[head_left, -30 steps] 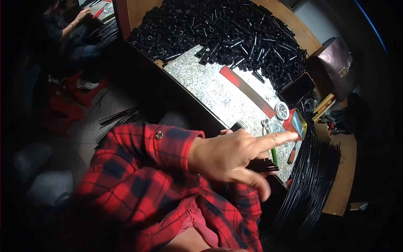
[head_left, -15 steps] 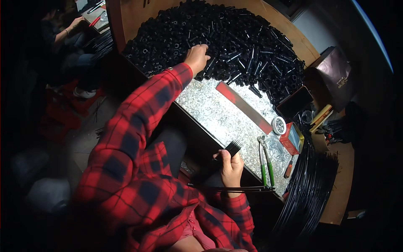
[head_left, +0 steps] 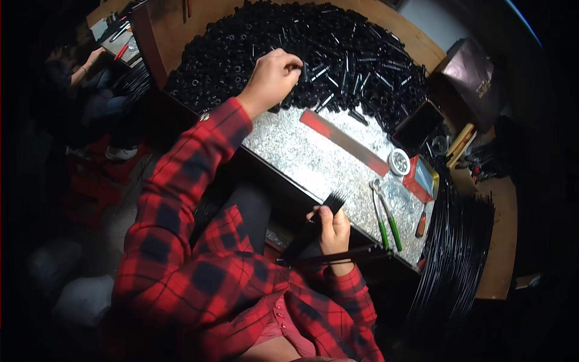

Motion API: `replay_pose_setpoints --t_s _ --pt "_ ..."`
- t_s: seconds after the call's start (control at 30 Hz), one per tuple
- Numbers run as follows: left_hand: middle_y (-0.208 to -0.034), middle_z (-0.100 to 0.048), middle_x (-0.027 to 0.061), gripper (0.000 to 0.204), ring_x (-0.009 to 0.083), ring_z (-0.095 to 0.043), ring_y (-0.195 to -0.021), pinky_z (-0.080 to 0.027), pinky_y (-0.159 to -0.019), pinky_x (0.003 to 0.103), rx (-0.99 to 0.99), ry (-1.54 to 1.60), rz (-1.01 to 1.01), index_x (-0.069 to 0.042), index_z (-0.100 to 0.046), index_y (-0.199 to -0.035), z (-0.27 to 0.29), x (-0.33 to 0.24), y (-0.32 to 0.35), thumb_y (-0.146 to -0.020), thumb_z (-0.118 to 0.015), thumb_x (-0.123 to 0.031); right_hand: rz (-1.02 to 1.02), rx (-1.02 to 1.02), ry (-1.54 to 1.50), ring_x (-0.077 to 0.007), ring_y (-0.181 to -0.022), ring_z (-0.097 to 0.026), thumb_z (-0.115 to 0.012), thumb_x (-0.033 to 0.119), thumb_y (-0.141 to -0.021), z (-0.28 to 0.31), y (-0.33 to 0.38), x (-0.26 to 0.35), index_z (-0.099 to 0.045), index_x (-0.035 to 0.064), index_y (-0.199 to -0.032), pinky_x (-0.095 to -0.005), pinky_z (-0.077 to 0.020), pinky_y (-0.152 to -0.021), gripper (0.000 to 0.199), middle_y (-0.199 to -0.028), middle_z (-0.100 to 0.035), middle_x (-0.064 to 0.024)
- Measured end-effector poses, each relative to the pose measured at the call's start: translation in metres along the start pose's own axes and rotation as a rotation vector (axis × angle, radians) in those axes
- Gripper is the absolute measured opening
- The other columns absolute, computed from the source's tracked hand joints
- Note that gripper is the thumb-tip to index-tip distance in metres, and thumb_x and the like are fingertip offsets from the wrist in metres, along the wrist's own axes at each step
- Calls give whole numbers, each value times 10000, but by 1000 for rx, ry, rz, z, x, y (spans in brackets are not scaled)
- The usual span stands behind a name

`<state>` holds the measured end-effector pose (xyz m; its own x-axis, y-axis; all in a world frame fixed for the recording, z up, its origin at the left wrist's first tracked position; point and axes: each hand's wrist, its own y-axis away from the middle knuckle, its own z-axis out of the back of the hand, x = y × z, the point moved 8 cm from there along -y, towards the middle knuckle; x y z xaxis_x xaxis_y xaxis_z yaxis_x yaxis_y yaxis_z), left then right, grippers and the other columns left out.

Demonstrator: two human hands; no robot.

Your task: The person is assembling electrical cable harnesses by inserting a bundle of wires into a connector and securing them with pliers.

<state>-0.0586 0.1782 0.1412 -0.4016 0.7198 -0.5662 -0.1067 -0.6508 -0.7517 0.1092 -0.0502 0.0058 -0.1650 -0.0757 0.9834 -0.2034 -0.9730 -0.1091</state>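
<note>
My left hand [head_left: 271,78] is over the near edge of a big heap of black tubular plastic parts [head_left: 253,36]. Thumb and fingertips are pinched on a short black tube [head_left: 304,72], partly hidden by the fingers. Lower down, at the table's front edge, my right hand [head_left: 335,232] is closed round a bundle of thin black ribs [head_left: 334,201]. Their fine tips fan out above the thumb. Several long black rods [head_left: 356,254] pass across the right wrist.
A rusty red metal bar [head_left: 344,142] lies on the silvery tabletop [head_left: 277,151]. Green-handled pliers [head_left: 386,217], a screwdriver [head_left: 421,222], a round white dial [head_left: 398,161], a red box [head_left: 419,179] and a phone [head_left: 417,125] are at right. Long black rods [head_left: 458,253] hang beyond. Another person [head_left: 78,78] sits far left.
My left hand has come up off the heap, with a short black tube now showing at its fingertips. My right hand keeps its grip on the ribs. The whole view has shifted slightly.
</note>
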Motion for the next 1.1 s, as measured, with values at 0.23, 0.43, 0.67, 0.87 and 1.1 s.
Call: replay_pose_setpoints --t_s 0.23,0.43,0.67,0.87,1.1 --pt "-802 -585 122 141 284 -576 -760 -467 -684 330 557 -88 -100 -6 -624 -882 -27 -43 110 -743 -618 -23 -69 0 -91 -116 -648 -582 -501 185 -931 4 -5 -11 -562 -13 -898 -229 -459 -609 210 -723 -628 -85" --pt "-784 -586 122 151 288 -564 -761 -464 -671 365 356 63 -131 -14 -605 -918 -39 -24 145 -767 -594 -12 -82 16 -119 -113 -644 -581 -516 200 -927 3 -4 -14 -565 -1 -892 -227 -462 -605 210 -725 -629 -83" --pt "-884 -624 67 187 160 -607 -819 -482 -718 267 274 558 432 -9 -555 -1048 -51 -8 155 -862 -541 -23 -90 69 -145 -110 -634 -576 -512 205 -929 -3 -5 -8 -561 -1 -869 -223 -458 -594 220 -729 -631 -84" --pt "-905 -612 67 215 115 -594 -853 -488 -747 230 293 1077 769 -5 -544 -1100 -62 -28 157 -889 -513 -36 -75 91 -165 -102 -639 -571 -519 202 -924 -7 -6 -5 -566 0 -860 -222 -455 -594 218 -727 -632 -74" --pt "-930 -614 76 225 122 -594 -877 -485 -762 240 308 1077 658 -5 -548 -1109 -74 -54 154 -890 -509 -41 -77 113 -119 -87 -651 -557 -535 173 -915 -12 -3 6 -576 -4 -848 -216 -448 -602 194 -728 -633 -57"
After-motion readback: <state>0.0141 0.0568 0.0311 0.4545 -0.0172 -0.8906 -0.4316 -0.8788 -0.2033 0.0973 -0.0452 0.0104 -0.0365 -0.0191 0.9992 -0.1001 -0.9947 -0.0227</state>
